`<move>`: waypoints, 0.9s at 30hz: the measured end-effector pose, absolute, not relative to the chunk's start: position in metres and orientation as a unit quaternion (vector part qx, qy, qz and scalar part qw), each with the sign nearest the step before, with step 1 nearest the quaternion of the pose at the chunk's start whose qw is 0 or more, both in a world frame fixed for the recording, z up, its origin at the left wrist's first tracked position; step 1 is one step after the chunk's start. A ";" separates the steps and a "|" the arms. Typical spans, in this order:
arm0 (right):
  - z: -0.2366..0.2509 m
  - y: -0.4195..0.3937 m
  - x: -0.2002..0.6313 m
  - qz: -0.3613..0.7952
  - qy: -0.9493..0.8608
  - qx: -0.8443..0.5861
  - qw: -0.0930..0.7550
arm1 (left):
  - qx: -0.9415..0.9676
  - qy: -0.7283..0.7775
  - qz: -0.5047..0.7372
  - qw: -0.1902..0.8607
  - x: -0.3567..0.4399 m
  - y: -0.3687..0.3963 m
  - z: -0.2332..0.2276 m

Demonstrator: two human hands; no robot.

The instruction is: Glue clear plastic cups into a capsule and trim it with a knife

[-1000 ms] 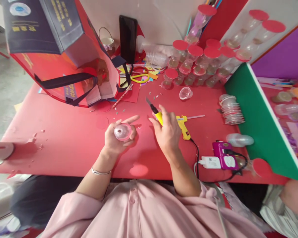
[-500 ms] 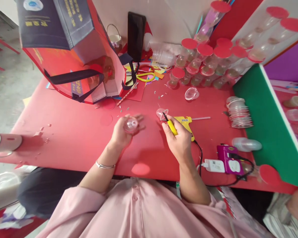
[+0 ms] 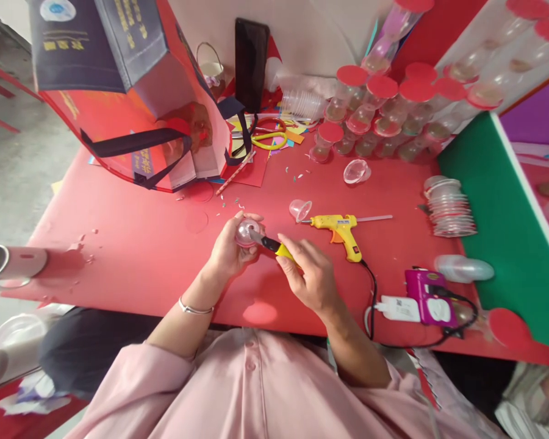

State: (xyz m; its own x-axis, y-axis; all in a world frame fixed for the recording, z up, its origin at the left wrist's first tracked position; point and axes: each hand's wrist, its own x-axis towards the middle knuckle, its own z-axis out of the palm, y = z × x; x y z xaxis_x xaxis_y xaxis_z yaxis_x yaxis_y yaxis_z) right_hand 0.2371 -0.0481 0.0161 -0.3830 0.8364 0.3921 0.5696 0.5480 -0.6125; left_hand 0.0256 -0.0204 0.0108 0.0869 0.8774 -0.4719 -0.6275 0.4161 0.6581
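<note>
My left hand [image 3: 231, 247] is closed around a small clear plastic cup [image 3: 246, 234] with a hole in its upturned base. In my right hand [image 3: 312, 271] is a utility knife [image 3: 281, 249] with a yellow and black handle. Its blade tip meets the cup at the hole; how far it goes in I cannot tell. Just beyond my hands, another clear cup [image 3: 299, 210] lies on its side by the nozzle of a yellow glue gun [image 3: 341, 230]. A third clear cup [image 3: 357, 172] rests farther back.
A large paper bag [image 3: 105, 122] stands at the back left. Several red-topped cup assemblies [image 3: 379, 119] crowd the back right. Stacked lids [image 3: 449, 207] and a purple power adapter [image 3: 427, 299] with a cable sit at right. A metal mug [image 3: 18, 263] lies near the left edge.
My right hand has brought the knife left and down, from beside the loose cup to the cup in my left hand. The left fingers have curled around that cup.
</note>
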 end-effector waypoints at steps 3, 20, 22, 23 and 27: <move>0.014 -0.047 0.234 0.159 -0.829 -0.426 0.326 | 0.142 0.440 0.511 0.725 0.026 -0.021 0.010; 0.005 -0.049 0.233 0.189 -0.787 -0.457 0.367 | 0.274 0.374 0.584 0.666 0.032 -0.030 0.008; 0.005 -0.049 0.233 0.183 -0.788 -0.462 0.364 | 0.295 0.389 0.583 0.650 0.031 -0.031 0.007; 0.005 -0.049 0.234 0.179 -0.788 -0.465 0.362 | 0.305 0.395 0.583 0.640 0.031 -0.031 0.006; 0.006 -0.049 0.235 0.179 -0.789 -0.464 0.362 | 0.353 0.388 0.590 0.614 0.030 -0.031 0.004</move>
